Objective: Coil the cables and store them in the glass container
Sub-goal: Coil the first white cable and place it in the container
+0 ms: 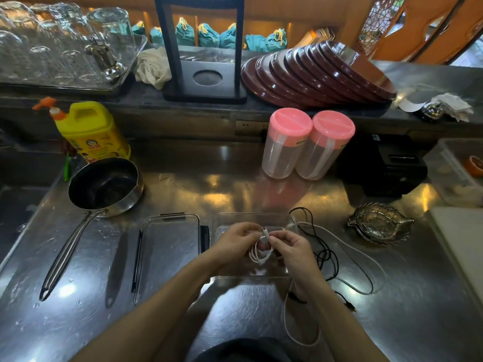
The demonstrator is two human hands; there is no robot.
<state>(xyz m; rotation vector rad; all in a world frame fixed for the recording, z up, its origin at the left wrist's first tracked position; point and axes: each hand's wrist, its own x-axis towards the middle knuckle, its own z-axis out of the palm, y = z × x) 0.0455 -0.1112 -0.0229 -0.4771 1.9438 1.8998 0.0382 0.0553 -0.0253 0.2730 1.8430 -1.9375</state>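
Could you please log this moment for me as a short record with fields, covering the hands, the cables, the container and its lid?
left hand: grips one side of the white cable coil
right hand: pinches the other side of the coil near its plug
white cable coil: small loops, held above the glass container
glass container: open, on the steel counter, no cable inside yet
lid: lies flat, left of the container
black cable: loose on the counter, right of the container
long white cable: loose, uncoiled, beside the black one
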